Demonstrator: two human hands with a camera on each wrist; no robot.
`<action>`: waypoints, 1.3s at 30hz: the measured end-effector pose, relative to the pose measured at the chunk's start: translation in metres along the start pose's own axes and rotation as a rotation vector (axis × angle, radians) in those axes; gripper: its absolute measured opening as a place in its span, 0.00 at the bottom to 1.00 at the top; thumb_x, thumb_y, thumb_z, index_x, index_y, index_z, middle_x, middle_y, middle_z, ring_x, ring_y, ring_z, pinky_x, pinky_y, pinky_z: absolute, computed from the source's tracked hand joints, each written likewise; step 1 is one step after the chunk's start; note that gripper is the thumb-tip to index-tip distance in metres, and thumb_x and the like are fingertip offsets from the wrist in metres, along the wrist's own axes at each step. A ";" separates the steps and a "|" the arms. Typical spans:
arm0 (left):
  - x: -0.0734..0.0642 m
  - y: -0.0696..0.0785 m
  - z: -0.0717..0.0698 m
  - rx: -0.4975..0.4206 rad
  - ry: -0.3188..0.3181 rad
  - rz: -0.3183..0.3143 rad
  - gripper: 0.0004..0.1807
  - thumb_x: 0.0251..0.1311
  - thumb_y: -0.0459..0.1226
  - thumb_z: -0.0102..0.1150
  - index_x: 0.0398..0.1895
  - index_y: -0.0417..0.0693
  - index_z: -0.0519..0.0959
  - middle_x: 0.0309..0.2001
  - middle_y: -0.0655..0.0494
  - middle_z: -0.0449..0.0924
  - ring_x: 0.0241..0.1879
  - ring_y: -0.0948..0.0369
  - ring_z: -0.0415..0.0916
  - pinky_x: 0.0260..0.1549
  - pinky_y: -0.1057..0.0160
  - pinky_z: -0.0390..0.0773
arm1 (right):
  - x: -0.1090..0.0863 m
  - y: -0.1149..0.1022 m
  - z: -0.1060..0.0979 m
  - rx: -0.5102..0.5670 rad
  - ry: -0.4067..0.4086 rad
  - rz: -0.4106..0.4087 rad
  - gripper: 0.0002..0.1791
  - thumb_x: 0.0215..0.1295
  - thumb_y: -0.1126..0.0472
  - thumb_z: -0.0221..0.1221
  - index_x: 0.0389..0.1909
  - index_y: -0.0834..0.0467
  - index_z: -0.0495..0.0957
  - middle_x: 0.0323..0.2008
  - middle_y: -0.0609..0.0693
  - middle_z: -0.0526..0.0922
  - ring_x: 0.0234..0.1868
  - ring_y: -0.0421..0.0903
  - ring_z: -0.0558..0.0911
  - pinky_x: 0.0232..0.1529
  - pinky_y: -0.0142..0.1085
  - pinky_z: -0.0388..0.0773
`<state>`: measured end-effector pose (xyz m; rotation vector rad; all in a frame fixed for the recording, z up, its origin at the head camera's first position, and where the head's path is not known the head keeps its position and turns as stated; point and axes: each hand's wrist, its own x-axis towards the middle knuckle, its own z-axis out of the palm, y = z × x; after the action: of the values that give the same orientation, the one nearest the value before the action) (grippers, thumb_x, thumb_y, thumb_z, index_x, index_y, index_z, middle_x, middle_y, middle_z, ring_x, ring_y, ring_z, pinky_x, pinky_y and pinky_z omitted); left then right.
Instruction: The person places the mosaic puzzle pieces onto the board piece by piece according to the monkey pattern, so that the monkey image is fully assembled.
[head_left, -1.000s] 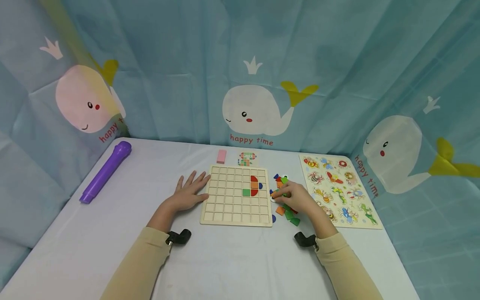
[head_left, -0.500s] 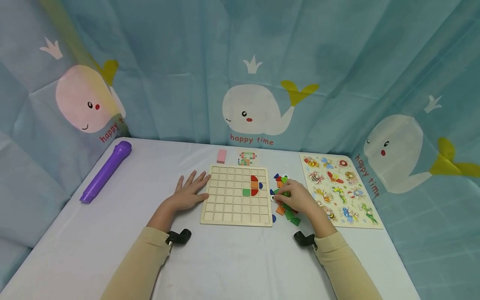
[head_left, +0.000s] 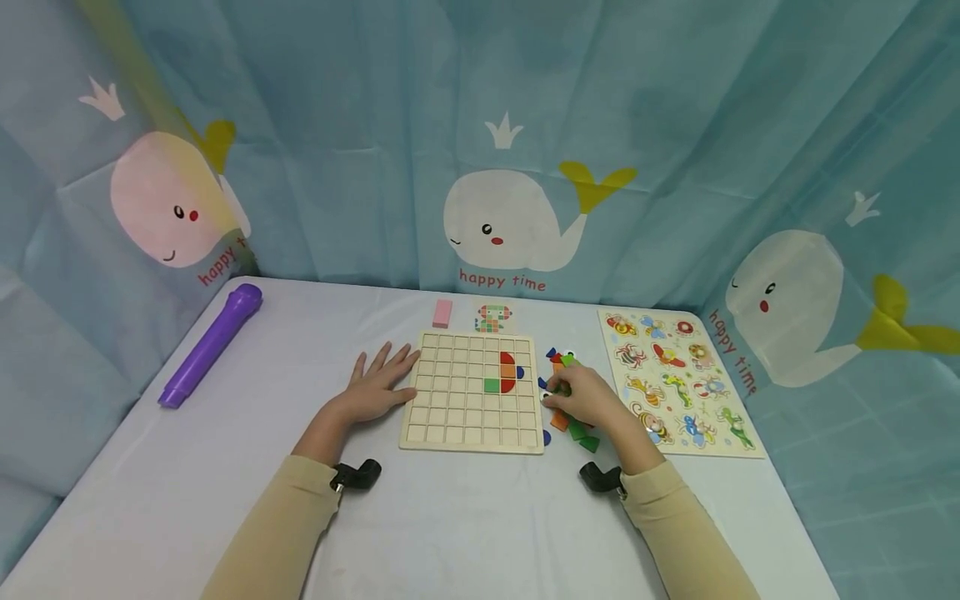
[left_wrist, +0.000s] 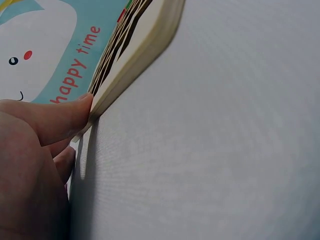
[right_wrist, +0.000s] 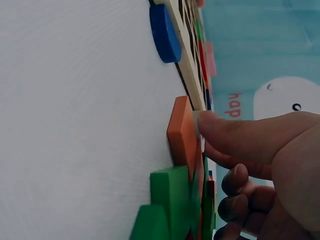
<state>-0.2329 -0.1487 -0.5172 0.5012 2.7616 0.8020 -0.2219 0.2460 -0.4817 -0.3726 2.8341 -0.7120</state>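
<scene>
My left hand [head_left: 372, 390] lies with its fingers spread on the table, its thumb touching the left edge of the wooden grid board [head_left: 450, 417]. In the left wrist view the thumb [left_wrist: 65, 120] presses against the board's side. My right hand [head_left: 587, 396] is over the loose pieces beside the board's right edge. Its thumb and index finger pinch a round white eye piece [right_wrist: 196, 120] with a dark dot, partly hidden by the thumb. Several pieces sit in the grid: red quarter shapes [head_left: 507, 385], an orange square [head_left: 508, 371], a green square [head_left: 491, 386] and a blue half-round [head_left: 521, 372].
Green [head_left: 588, 444], orange [head_left: 558, 419] and blue [head_left: 547, 437] pieces lie right of the board. A pattern card [head_left: 493, 317] and a pink block [head_left: 442, 313] lie behind it. An insect puzzle board [head_left: 697, 383] is at right, a purple microphone-shaped tube [head_left: 210, 346] at left.
An orange piece was at the right fingertips one second ago and is no longer there. The right hand has shifted slightly left to the white eye piece. The left hand stays put.
</scene>
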 end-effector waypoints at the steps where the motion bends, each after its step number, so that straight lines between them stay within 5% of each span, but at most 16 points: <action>1: 0.000 0.000 0.000 0.000 0.000 0.000 0.41 0.71 0.53 0.53 0.82 0.54 0.52 0.83 0.51 0.43 0.81 0.44 0.27 0.73 0.36 0.19 | 0.000 -0.001 0.000 0.001 -0.007 0.002 0.11 0.61 0.51 0.71 0.35 0.52 0.83 0.28 0.47 0.74 0.28 0.44 0.71 0.30 0.36 0.69; 10: 0.000 -0.002 0.000 -0.019 -0.007 0.007 0.41 0.71 0.52 0.54 0.82 0.55 0.51 0.83 0.51 0.43 0.81 0.45 0.26 0.73 0.36 0.18 | 0.005 -0.013 -0.008 0.104 0.034 -0.028 0.10 0.65 0.54 0.68 0.33 0.52 0.77 0.26 0.47 0.76 0.27 0.44 0.72 0.29 0.36 0.70; 22: -0.001 0.001 -0.003 -0.028 -0.012 0.007 0.41 0.72 0.53 0.53 0.82 0.56 0.51 0.83 0.52 0.42 0.81 0.45 0.26 0.73 0.37 0.18 | 0.037 -0.043 0.008 0.233 0.099 -0.058 0.09 0.67 0.52 0.67 0.41 0.51 0.87 0.34 0.44 0.86 0.33 0.42 0.79 0.35 0.37 0.78; 39: 0.000 -0.001 -0.001 -0.031 -0.010 0.013 0.41 0.71 0.53 0.54 0.82 0.55 0.52 0.83 0.51 0.43 0.81 0.45 0.26 0.73 0.36 0.18 | 0.059 -0.061 0.030 0.223 0.087 -0.047 0.03 0.69 0.56 0.64 0.36 0.49 0.86 0.31 0.42 0.85 0.30 0.42 0.79 0.31 0.36 0.77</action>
<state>-0.2332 -0.1503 -0.5166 0.5169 2.7344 0.8419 -0.2589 0.1638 -0.4856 -0.3810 2.7930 -1.0658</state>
